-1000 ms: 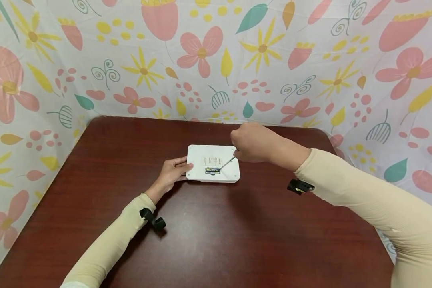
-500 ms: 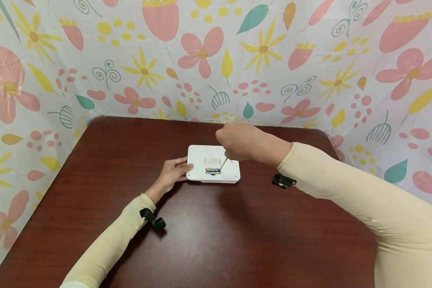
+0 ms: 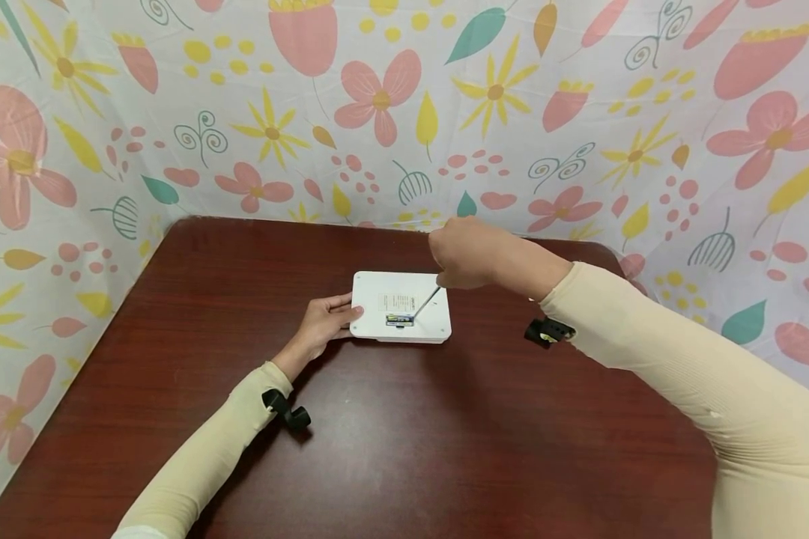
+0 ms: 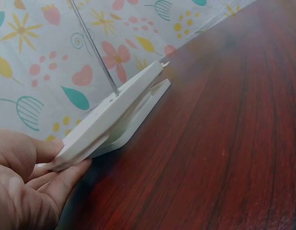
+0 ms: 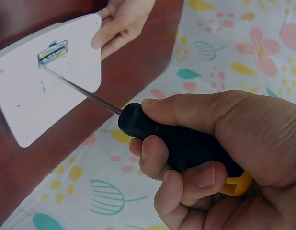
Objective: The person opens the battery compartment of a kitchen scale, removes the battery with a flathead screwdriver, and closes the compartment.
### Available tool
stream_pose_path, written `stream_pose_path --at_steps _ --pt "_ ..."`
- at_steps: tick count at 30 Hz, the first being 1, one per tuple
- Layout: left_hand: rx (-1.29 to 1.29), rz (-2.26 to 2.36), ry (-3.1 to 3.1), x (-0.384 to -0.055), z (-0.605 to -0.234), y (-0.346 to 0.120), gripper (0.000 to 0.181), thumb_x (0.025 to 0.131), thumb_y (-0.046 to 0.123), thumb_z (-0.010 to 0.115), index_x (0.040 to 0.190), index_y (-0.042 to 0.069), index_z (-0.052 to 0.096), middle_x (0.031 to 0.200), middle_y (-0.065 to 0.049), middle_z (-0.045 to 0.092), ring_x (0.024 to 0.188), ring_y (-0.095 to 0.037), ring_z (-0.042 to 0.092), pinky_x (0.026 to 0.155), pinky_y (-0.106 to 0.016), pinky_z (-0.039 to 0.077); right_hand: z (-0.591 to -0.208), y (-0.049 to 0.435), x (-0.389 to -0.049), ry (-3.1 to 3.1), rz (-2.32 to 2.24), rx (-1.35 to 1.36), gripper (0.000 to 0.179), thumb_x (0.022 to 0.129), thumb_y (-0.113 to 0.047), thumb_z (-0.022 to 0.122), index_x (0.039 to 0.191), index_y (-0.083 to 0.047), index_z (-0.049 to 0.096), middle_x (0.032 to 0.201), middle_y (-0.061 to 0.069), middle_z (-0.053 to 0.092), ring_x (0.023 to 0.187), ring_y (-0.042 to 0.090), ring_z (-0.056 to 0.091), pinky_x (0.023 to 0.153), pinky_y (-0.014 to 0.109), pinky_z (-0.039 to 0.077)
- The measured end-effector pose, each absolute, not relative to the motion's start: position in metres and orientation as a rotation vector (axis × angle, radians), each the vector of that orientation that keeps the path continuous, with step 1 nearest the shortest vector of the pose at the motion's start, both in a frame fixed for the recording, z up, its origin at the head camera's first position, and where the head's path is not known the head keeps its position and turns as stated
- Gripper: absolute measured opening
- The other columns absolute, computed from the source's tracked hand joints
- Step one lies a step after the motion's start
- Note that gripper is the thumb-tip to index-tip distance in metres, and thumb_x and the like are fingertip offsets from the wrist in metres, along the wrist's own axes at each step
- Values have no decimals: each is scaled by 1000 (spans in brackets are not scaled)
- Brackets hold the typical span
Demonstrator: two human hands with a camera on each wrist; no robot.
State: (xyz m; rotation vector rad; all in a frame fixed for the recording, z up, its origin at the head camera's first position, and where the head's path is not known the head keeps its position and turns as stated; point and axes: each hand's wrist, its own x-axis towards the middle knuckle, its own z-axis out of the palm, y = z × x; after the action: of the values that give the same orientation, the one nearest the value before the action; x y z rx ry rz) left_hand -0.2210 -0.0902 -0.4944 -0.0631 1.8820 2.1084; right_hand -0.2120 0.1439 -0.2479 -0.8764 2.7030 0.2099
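Note:
A flat white device (image 3: 371, 292) lies with its labelled underside up, and small batteries (image 3: 400, 321) show in its open battery compartment. My left hand (image 3: 320, 326) holds its left edge, thumb on top and fingers beneath. My right hand (image 3: 475, 254) is raised above the device's far right side. It grips a screwdriver (image 5: 181, 143) by the black and yellow handle, fingers curled round it. In the right wrist view, the screwdriver's tip meets the end of the compartment beside the batteries. The left wrist view shows a second white layer (image 4: 138, 122) under the device's upper body.
The device is on a dark reddish-brown wooden table (image 3: 391, 449). A flower-printed cloth (image 3: 377, 172) hangs close behind the table's far edge and along its sides. Black camera mounts (image 3: 286, 412) are strapped to both sleeved forearms.
My right hand swings left over the device, then back right and slightly up, tilting the screwdriver while its tip stays at the compartment. The left hand and the device stay in place.

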Motion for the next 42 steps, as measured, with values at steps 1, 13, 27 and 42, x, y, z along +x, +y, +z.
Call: stream_pose_path --at_steps 1,13,27,42 --pt "-65 2107 1885 -221 -494 -90 51 98 2 67 146 -4 51 133 -32 61 85 -14 72 72 -29 63 -248 145 -212 2704 204 -876 55 88 -14 73 52 -18 31 49 -8 19 51 9 14 48 23 15" --pt "-81 2098 1893 -222 -494 -91 52 98 3 68 147 -3 51 133 -30 61 84 -14 73 73 -31 63 -247 129 -205 2713 308 -990 16 90 -15 74 89 -3 63 66 3 53 62 18 47 55 29 38" --pt "-22 2116 1891 -221 -493 -90 51 98 1 67 146 -6 50 132 -33 60 85 -14 73 73 -30 63 -256 176 -223 2703 -49 -990 54 90 -14 74 50 -19 38 50 -8 21 47 9 18 50 24 22" --pt "-32 2123 1878 -223 -494 -91 52 97 1 67 146 -7 49 134 -33 60 87 -14 73 73 -30 63 -282 238 -238 2711 -235 -987 27 94 -19 75 67 -18 69 55 -7 51 48 9 43 51 24 35"
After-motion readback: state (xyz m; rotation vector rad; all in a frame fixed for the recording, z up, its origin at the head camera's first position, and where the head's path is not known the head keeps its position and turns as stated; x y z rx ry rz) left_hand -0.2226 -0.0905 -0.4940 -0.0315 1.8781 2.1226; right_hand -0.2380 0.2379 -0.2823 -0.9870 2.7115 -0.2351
